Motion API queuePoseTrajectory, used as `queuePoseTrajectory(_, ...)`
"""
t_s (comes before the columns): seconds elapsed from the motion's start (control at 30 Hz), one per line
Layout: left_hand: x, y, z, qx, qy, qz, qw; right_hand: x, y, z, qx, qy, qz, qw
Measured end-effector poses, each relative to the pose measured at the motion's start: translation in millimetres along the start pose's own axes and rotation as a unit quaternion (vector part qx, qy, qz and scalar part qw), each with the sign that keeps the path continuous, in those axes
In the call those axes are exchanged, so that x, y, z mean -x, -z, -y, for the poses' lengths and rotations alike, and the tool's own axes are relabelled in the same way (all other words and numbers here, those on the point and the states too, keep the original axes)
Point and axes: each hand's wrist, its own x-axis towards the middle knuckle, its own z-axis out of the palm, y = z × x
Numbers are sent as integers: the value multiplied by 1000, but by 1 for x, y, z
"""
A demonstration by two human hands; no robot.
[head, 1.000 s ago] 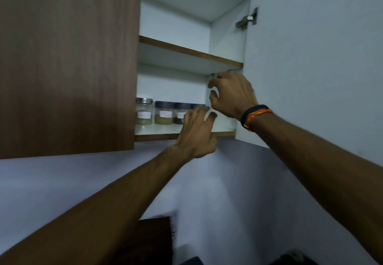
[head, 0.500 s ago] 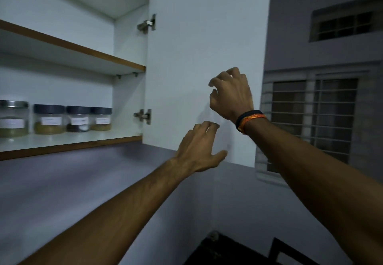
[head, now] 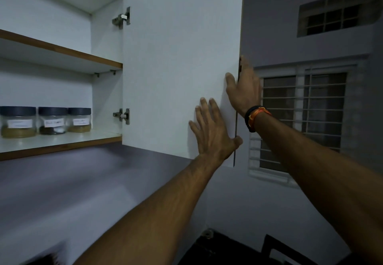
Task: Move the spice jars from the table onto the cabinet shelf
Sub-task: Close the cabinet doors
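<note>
Three spice jars with dark lids and white labels stand in a row on the lower cabinet shelf (head: 62, 140) at the far left: one (head: 18, 121), a second (head: 52, 120) and a third (head: 79, 119). The white cabinet door (head: 176, 68) stands open. My left hand (head: 213, 136) presses flat on the door's inner face near its outer edge, fingers straight. Just above it, my right hand (head: 246, 90) grips that outer edge, thumb on the inner face and fingers behind the door. Neither hand holds a jar.
An upper shelf (head: 62, 51) holds nothing that I can see. Two metal hinges (head: 122, 115) join the door to the cabinet. A barred window (head: 300, 119) and a small vent window (head: 331, 18) are on the right wall. Dark furniture (head: 228, 250) lies below.
Both hands moved right, from the shelf front to the door's outer edge. The left hand now lies flat on the door and the right grips its edge. My view swung right.
</note>
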Motion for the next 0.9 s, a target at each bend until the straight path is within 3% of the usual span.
queuePoseTrajectory(0.13, 7, 7, 3, 0, -5, -1, 1000, 2, -5, 3, -20, -13, -16, 1000)
queuePoseTrajectory(0.27, 20, 28, 19, 36, -28, -13, 999, 10, -4, 20, -107, 10, -56, 993)
queuePoseTrajectory(0.43, 47, 72, 41, 107, -50, -3, 993, 33, -6, 62, -215, 37, -47, 975)
queuePoseTrajectory(0.63, 75, 134, 60, 166, -18, 23, 986, 59, -19, 121, -311, 30, -48, 949)
queuePoseTrajectory(0.9, 104, 208, 98, 146, 14, 16, 989, 94, -47, 192, -414, 26, -14, 910)
